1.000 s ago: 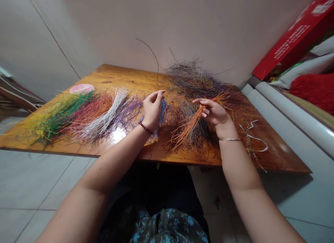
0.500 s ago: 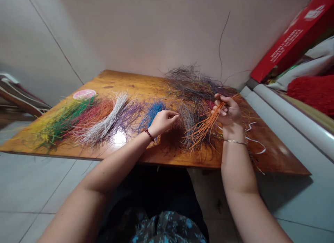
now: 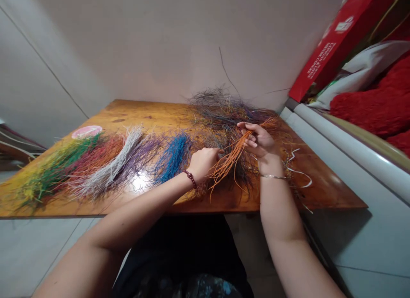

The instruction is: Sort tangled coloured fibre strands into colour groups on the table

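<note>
My right hand [image 3: 259,141] is closed around a bundle of thin orange strands [image 3: 231,157], whose loose ends fan out down and to the left. My left hand [image 3: 205,163] is closed at the left edge of that bundle, fingertips pinched near the strands; what they grip is too small to make out. Just left of it a blue bundle [image 3: 174,157] lies on the wooden table [image 3: 134,112]. Farther left are purple strands [image 3: 141,155], a white bundle [image 3: 117,165], red and orange strands [image 3: 92,155], and green and yellow ones [image 3: 57,165].
A tangled dark heap [image 3: 221,108] lies at the table's back by the wall. A round pink piece [image 3: 87,132] is at the back left. White string [image 3: 301,172] lies on the right. Beyond it stand a red box [image 3: 333,42] and red fluffy material [image 3: 361,112].
My left hand has moved right, closer to the orange bundle, uncovering more of the blue strands. My right hand still holds the orange bundle. The camera view has shifted.
</note>
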{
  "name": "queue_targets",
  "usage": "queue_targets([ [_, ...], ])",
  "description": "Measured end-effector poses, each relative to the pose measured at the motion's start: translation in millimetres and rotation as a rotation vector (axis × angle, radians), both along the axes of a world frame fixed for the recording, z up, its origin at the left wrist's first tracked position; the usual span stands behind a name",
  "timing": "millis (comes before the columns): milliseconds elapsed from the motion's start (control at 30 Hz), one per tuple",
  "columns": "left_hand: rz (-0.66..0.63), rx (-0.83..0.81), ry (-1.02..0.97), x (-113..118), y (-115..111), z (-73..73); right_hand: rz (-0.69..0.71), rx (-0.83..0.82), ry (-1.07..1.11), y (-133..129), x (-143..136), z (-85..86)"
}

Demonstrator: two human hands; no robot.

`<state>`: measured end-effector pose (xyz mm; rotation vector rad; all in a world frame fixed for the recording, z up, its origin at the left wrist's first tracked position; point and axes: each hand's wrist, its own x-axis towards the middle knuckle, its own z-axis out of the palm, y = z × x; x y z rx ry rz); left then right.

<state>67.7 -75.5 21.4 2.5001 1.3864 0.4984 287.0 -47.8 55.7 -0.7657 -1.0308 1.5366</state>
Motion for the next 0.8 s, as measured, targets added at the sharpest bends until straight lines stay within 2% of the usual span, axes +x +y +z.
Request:
queue_targets([
  [133, -0.028, -0.074, -0.049, 6, -2, -6.7, 0.037, 0.006, 0.043, 4, 1, -1.7],
  [233, 0.029, -0.075, -0.175, 0, -5, -6.0, 0.023, -0.004, 0.055, 7, 4, -2.3],
  [333, 0.146, 0.032, -0.24, -22, -16, 1.8, -0.018, -0.005, 0.094, 10, 9, -3.3],
  [467, 0.354, 0.276, -0.173, -65, -41, 16.5, -0.058, -0.005, 0.138, 17, 17, -6.4],
  [533, 0.434, 0.331, -0.147, -84, -56, 21.7, -0.079, -0.004, 0.16, 21, 22, -8.0],
  [700, 0.444, 0.24, -0.02, -110, -98, 21.9, -0.097, 0.004, 0.192, 27, 32, -9.7],
  [800, 0.424, 0.085, -0.026, -116, -119, 15.8, -0.112, -0.013, 0.211, 28, 35, -9.7],
])
